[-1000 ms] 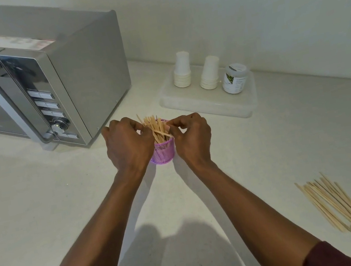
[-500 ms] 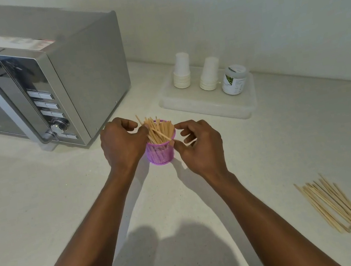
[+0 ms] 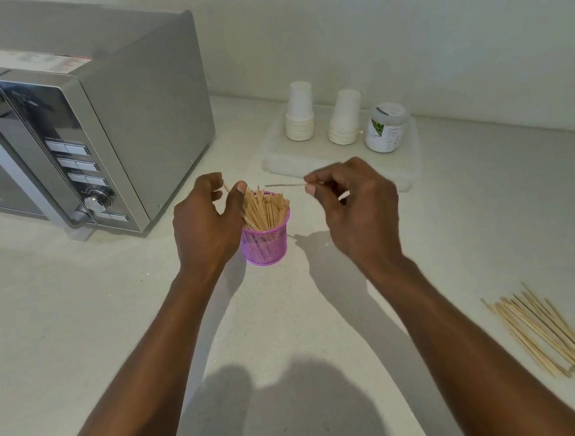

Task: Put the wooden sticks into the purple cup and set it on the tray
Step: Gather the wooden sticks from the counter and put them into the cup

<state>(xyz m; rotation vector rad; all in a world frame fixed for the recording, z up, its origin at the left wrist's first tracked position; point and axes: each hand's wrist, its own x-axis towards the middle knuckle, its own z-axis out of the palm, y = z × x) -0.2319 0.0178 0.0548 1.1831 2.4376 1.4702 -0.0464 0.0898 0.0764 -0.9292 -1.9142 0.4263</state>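
The purple mesh cup stands on the white counter, filled with upright wooden sticks. My left hand is at the cup's left side, thumb and fingers pressed against the sticks at its rim. My right hand hovers to the right of the cup, pinching a single wooden stick that points left, level above the cup. A loose pile of wooden sticks lies on the counter at the lower right. The white tray sits behind the cup, at the back right.
A silver microwave fills the back left. On the tray stand two stacks of white paper cups and a white jar with a green label. A wall runs behind the counter.
My right hand has drawn away from the cup to the right, now with one stick pinched in its fingers. The left hand stays at the cup's left side.
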